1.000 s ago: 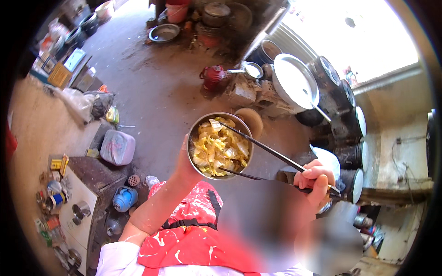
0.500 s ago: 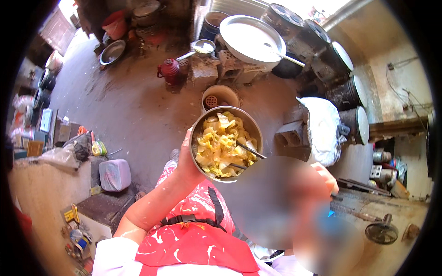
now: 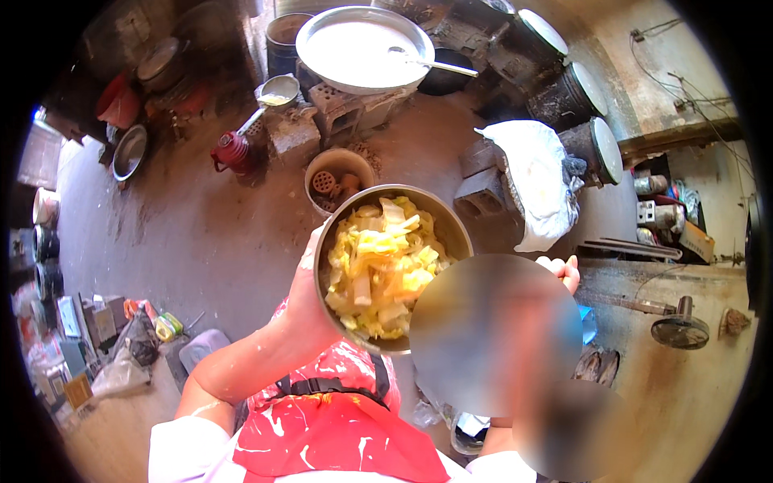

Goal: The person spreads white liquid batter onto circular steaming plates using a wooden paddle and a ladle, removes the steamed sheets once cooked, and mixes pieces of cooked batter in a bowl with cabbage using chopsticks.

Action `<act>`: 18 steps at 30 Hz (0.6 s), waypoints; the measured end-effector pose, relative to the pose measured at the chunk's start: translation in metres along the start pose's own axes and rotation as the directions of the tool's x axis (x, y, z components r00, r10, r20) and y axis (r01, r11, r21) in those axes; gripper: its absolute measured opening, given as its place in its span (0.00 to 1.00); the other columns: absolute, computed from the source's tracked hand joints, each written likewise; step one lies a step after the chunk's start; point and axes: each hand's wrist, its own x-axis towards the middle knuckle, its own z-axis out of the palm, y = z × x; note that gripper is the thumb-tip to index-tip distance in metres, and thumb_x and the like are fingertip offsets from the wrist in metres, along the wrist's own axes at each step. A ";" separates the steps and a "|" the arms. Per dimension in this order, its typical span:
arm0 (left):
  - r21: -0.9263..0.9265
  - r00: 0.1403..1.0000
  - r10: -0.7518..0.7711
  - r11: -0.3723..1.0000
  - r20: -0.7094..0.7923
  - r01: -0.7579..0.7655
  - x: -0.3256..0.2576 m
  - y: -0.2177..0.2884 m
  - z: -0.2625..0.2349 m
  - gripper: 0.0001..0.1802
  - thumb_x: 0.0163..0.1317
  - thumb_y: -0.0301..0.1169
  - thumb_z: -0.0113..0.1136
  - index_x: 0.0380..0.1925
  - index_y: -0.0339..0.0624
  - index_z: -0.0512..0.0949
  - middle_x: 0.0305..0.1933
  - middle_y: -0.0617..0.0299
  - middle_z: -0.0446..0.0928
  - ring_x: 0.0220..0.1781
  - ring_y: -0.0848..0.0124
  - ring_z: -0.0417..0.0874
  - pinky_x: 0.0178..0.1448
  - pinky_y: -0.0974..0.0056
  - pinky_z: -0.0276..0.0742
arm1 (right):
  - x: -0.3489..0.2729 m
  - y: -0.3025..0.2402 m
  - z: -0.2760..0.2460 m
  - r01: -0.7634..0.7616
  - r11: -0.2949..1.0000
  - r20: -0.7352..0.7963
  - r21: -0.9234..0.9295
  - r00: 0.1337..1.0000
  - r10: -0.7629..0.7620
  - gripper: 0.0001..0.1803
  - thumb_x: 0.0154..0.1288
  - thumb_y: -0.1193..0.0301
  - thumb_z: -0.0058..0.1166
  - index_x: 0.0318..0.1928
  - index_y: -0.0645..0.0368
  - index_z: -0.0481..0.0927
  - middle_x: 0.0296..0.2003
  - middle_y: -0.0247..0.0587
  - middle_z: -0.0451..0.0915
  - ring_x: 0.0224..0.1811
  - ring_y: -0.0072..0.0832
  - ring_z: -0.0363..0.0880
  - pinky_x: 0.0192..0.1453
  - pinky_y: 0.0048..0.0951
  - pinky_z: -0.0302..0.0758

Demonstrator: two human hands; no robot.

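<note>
A round metal bowl [image 3: 452,228] is held up in front of me by my left hand [image 3: 306,290], whose fingers wrap its left side. Pale yellow and white cooked cabbage pieces [image 3: 378,262] fill much of it. To the right of the bowl, my right hand [image 3: 565,272] shows only some curled fingers. A large blurred patch hides the rest of that hand and the lower right of the bowl. The chopsticks that led from the bowl toward this hand are hidden behind the patch. A red apron with white splashes covers my front.
A wide basin of white liquid [image 3: 354,52] with a ladle stands on blocks ahead. Nearby are a small saucepan [image 3: 279,91], a red thermos [image 3: 232,153] and a bucket [image 3: 366,161] holding perforated briquettes. A white cloth [image 3: 535,177] lies at right, with drums behind. Clutter lines the left.
The view has shifted, and the bowl looks slightly larger and nearer. The dark chopsticks, earlier seen dipping into the cabbage, have gone from sight. My right hand sits higher in the picture.
</note>
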 end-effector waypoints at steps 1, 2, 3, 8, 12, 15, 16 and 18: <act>-0.019 0.998 -0.048 0.999 0.034 0.048 0.002 0.008 0.007 0.28 0.66 0.50 0.35 0.57 0.43 0.63 0.58 0.58 0.67 0.58 0.63 0.70 0.63 0.57 0.64 | 0.001 -0.003 0.008 -0.019 1.000 -0.012 0.024 1.000 0.019 0.26 0.70 0.58 0.31 0.17 0.57 0.67 0.14 0.35 0.62 0.07 0.21 0.49 0.14 0.24 0.51; 0.022 0.996 -0.084 0.996 0.017 0.084 0.001 0.016 0.013 0.28 0.66 0.51 0.34 0.57 0.43 0.63 0.59 0.58 0.67 0.58 0.63 0.69 0.64 0.57 0.63 | 0.001 -0.006 0.020 -0.004 1.000 -0.078 0.014 0.997 0.005 0.26 0.70 0.58 0.31 0.17 0.57 0.67 0.13 0.34 0.62 0.06 0.21 0.48 0.14 0.23 0.51; 0.065 0.994 -0.107 0.992 -0.003 0.107 0.000 0.024 0.021 0.29 0.66 0.51 0.34 0.57 0.43 0.63 0.59 0.58 0.67 0.59 0.64 0.69 0.64 0.57 0.62 | 0.005 -0.005 0.021 0.011 1.000 -0.046 -0.002 0.999 -0.011 0.26 0.71 0.57 0.31 0.16 0.56 0.66 0.12 0.33 0.60 0.06 0.20 0.48 0.14 0.24 0.51; 0.221 0.949 -0.203 0.941 -0.240 0.258 -0.018 0.071 0.056 0.26 0.68 0.45 0.34 0.56 0.38 0.65 0.56 0.55 0.69 0.56 0.68 0.71 0.63 0.65 0.63 | 0.005 -0.019 0.075 -0.019 0.999 -0.077 0.039 0.997 0.022 0.27 0.71 0.57 0.26 0.15 0.53 0.64 0.08 0.32 0.57 0.03 0.20 0.47 0.11 0.23 0.49; 0.381 0.922 -0.331 0.840 -0.203 0.385 -0.015 0.099 0.066 0.26 0.68 0.45 0.34 0.56 0.38 0.65 0.56 0.55 0.69 0.56 0.67 0.71 0.63 0.65 0.64 | -0.003 -0.029 0.095 -0.025 0.997 -0.055 0.066 0.998 0.029 0.30 0.72 0.56 0.22 0.15 0.55 0.67 0.08 0.34 0.64 0.02 0.20 0.54 0.09 0.21 0.53; 0.441 0.886 -0.431 0.770 -0.173 0.461 0.005 0.113 0.061 0.26 0.68 0.46 0.34 0.56 0.38 0.65 0.56 0.55 0.69 0.56 0.67 0.71 0.63 0.64 0.64 | 0.003 -0.026 0.108 -0.042 0.998 -0.037 0.054 0.998 0.044 0.32 0.72 0.55 0.19 0.15 0.56 0.67 0.08 0.36 0.65 0.03 0.22 0.54 0.10 0.23 0.53; 0.460 0.870 -0.460 0.743 -0.177 0.486 0.008 0.114 0.062 0.26 0.68 0.46 0.34 0.56 0.38 0.65 0.56 0.55 0.69 0.56 0.67 0.71 0.63 0.64 0.64 | 0.004 -0.025 0.110 -0.043 0.998 -0.044 0.055 0.998 0.046 0.32 0.72 0.55 0.19 0.15 0.56 0.67 0.09 0.36 0.65 0.03 0.22 0.54 0.10 0.23 0.53; 0.478 0.851 -0.496 0.714 -0.171 0.512 0.012 0.121 0.063 0.26 0.68 0.46 0.34 0.56 0.38 0.65 0.56 0.55 0.69 0.56 0.67 0.71 0.63 0.64 0.64 | 0.010 -0.020 0.115 -0.074 0.995 -0.047 0.066 0.996 0.077 0.32 0.72 0.55 0.18 0.16 0.55 0.67 0.09 0.36 0.65 0.04 0.23 0.54 0.11 0.23 0.53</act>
